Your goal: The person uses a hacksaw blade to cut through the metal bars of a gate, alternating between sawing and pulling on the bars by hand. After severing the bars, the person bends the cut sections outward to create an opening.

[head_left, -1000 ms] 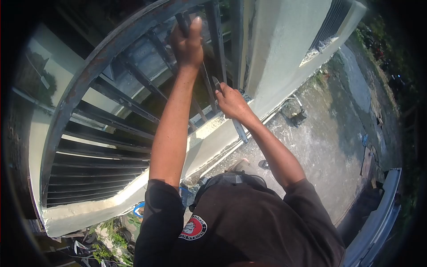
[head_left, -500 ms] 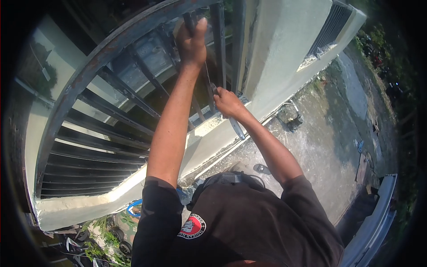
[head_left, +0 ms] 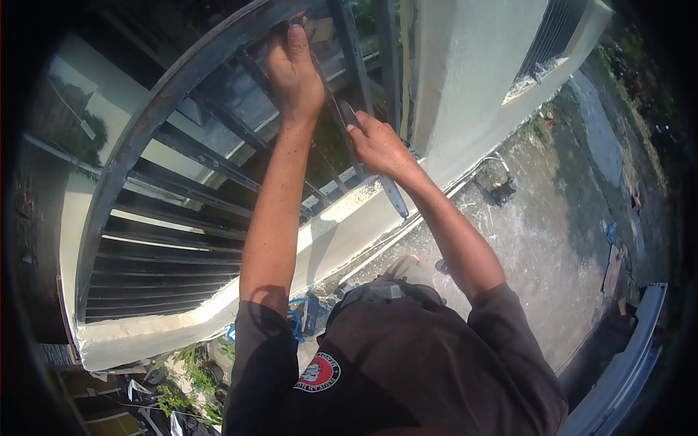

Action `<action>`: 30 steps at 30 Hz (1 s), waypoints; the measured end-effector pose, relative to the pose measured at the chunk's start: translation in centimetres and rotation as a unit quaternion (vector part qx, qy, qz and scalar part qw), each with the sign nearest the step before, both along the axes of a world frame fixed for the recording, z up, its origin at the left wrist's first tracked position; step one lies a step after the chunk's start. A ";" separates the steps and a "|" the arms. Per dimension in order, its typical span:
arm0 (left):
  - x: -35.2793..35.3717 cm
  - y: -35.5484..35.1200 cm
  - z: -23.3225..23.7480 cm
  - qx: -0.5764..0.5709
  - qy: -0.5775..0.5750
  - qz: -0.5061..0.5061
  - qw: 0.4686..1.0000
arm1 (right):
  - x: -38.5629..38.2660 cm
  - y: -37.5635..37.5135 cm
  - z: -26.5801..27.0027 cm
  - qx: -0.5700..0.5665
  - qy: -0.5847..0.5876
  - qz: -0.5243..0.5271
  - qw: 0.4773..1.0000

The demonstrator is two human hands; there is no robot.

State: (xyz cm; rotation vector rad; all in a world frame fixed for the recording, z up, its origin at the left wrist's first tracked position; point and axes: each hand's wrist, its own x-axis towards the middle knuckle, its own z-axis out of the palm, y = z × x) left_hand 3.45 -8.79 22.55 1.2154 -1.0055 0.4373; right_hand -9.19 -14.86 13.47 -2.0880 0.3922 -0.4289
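My left hand (head_left: 294, 76) is closed around a dark upright bar of the metal grille (head_left: 156, 94), close below its curved top rail. Lower and to the right, my right hand (head_left: 381, 149) grips a slim, flat tool (head_left: 394, 195). Its grey-blue end sticks out below my fist, and a narrow dark part shows above my fingers, against the bars. What kind of tool it is, I cannot tell. Beneath the grille runs a cream-painted ledge (head_left: 340, 209) with flaked, rough patches.
A pale wall (head_left: 465, 80) rises on the right, with a second barred window (head_left: 549, 43) further along. Below lies a concrete floor (head_left: 523, 247) with a dark bundle (head_left: 494, 182) near the wall. A metal sheet edge (head_left: 625, 356) stands at lower right, plants (head_left: 185, 385) at lower left.
My left hand has shifted up and left toward the top rail. My right hand has risen slightly with the tool, and the whole view has moved a little.
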 end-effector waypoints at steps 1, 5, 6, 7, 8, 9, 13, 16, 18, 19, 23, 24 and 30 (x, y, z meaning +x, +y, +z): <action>-0.4 0.3 0.0 0.007 0.001 0.000 1.000 | -0.5 0.2 1.5 0.014 -0.037 -0.004 0.999; -0.9 0.6 0.6 0.029 -0.001 0.036 0.999 | -0.9 -0.7 7.8 0.018 -0.079 0.040 0.996; -0.2 0.6 0.4 0.030 0.007 0.009 0.999 | -1.3 -0.9 9.6 0.036 -0.051 0.063 0.996; -0.3 0.5 0.5 0.031 0.014 -0.019 0.999 | -1.7 -1.2 11.0 0.055 -0.025 0.085 0.995; -0.6 0.8 0.5 0.035 0.047 -0.045 0.997 | -1.5 -1.4 11.7 0.014 -0.045 0.078 0.996; -0.6 0.8 0.2 0.041 0.045 -0.046 0.997 | -1.3 -1.5 12.1 0.020 -0.047 0.077 0.996; -0.6 1.2 0.6 0.058 0.042 -0.041 0.997 | -0.7 -1.7 11.9 -0.018 0.003 0.101 0.995; -0.9 1.0 0.7 0.049 0.082 -0.049 0.994 | -0.3 -1.7 8.4 0.005 0.003 0.117 0.993; -1.0 0.7 0.9 0.043 0.079 -0.062 0.994 | 0.2 -1.9 5.3 -0.041 0.030 0.118 0.992; -1.1 0.9 0.8 0.040 0.080 -0.071 0.994 | 0.7 -2.1 3.2 -0.037 0.030 0.119 0.992; -0.7 1.0 1.1 0.076 0.025 -0.057 0.995 | 0.7 -3.2 3.0 -0.021 0.068 0.154 0.986; -0.4 1.2 1.0 0.087 0.025 -0.050 0.995 | 0.1 -3.1 5.7 0.012 0.052 0.146 0.988; -3.3 1.1 1.8 0.076 0.160 -0.077 0.981 | -1.8 -3.3 15.7 -0.030 -0.030 0.170 0.984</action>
